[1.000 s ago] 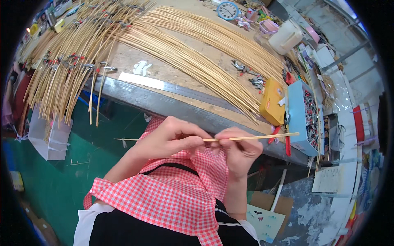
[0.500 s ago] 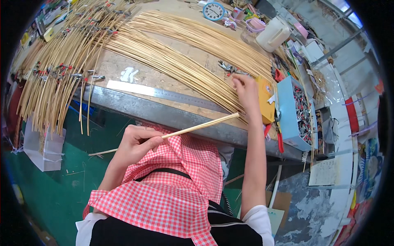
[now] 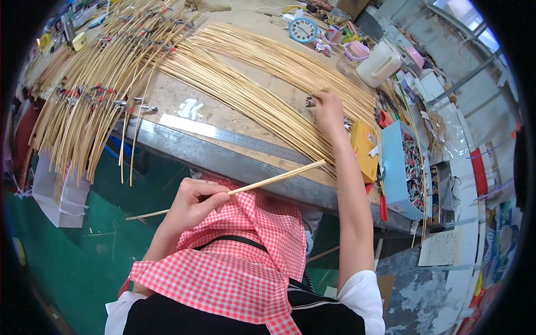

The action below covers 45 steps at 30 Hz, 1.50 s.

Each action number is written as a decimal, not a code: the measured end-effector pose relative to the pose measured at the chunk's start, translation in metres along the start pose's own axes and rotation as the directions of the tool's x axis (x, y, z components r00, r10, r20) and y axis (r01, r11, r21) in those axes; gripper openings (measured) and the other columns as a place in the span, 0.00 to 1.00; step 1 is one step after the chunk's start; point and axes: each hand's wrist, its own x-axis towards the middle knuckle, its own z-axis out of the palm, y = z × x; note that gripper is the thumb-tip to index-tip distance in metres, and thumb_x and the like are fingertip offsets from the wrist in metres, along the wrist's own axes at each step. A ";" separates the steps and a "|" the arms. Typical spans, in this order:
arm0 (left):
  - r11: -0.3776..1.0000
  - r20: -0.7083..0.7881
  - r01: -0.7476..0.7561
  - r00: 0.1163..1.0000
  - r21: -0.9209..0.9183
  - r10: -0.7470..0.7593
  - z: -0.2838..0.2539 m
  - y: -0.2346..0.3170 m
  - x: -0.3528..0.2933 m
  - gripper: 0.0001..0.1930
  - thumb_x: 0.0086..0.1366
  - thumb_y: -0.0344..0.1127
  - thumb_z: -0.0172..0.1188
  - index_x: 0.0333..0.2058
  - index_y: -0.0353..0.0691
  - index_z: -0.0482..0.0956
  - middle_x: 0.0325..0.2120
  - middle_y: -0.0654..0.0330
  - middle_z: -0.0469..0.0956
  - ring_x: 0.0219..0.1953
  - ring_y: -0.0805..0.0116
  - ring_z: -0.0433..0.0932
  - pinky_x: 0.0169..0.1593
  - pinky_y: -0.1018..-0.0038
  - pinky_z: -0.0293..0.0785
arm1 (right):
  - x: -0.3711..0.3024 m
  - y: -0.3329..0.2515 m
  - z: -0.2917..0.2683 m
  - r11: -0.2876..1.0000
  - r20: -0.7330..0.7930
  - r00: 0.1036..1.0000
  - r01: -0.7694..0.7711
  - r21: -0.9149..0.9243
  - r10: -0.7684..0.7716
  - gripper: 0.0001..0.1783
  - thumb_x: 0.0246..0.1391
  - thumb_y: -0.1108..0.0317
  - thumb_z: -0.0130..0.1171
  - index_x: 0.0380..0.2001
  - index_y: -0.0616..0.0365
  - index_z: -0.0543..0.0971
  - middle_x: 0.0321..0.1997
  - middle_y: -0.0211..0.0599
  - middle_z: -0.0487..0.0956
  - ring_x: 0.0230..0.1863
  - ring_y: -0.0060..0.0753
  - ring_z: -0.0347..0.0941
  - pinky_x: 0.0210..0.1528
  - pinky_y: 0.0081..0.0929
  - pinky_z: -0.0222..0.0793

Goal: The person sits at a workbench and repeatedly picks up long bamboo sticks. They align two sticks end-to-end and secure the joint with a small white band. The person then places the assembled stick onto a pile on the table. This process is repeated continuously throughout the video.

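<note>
My left hand grips a thin bamboo strip over my red checked apron; the strip slants up to the right toward the table edge. My right hand reaches out over the workbench and pinches a small dark metal clip lying on a fan of long bamboo strips. Whether the clip is lifted off the strips I cannot tell.
A steel ruler lies along the bench's front edge. Bundles of clipped strips hang over the left edge. On the right are a yellow box, a blue box of clips, a clock and a white jug.
My right hand let go of the strip and reached forward across the bench to the clip. My left hand kept the strip and stayed above my lap.
</note>
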 end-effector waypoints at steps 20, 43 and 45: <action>0.995 -0.155 0.041 0.986 -0.086 -0.054 0.002 -0.009 -0.002 0.07 0.61 0.27 0.59 0.34 0.28 0.82 0.19 0.59 0.79 0.21 0.78 0.74 0.26 0.81 0.70 | -0.151 -0.132 -0.085 -0.263 0.537 0.810 -0.478 0.838 0.236 0.15 0.56 0.83 0.50 0.46 0.72 0.76 0.38 0.47 0.78 0.33 0.31 0.78 0.40 0.27 0.78; 0.984 -0.137 -0.099 0.983 0.149 0.120 0.025 -0.002 0.008 0.06 0.59 0.26 0.59 0.33 0.29 0.82 0.17 0.57 0.77 0.20 0.73 0.76 0.25 0.78 0.70 | -0.175 -0.210 -0.073 -0.172 0.433 0.825 -0.397 0.901 0.364 0.11 0.56 0.85 0.51 0.42 0.74 0.77 0.43 0.49 0.78 0.36 0.39 0.80 0.41 0.29 0.80; 0.983 -0.138 -0.100 0.983 0.156 0.122 0.025 -0.002 0.008 0.06 0.59 0.26 0.59 0.33 0.30 0.82 0.17 0.57 0.77 0.20 0.73 0.76 0.25 0.78 0.70 | -0.175 -0.212 -0.073 -0.175 0.436 0.824 -0.400 0.900 0.362 0.12 0.56 0.86 0.51 0.43 0.74 0.77 0.43 0.49 0.78 0.36 0.37 0.80 0.41 0.28 0.80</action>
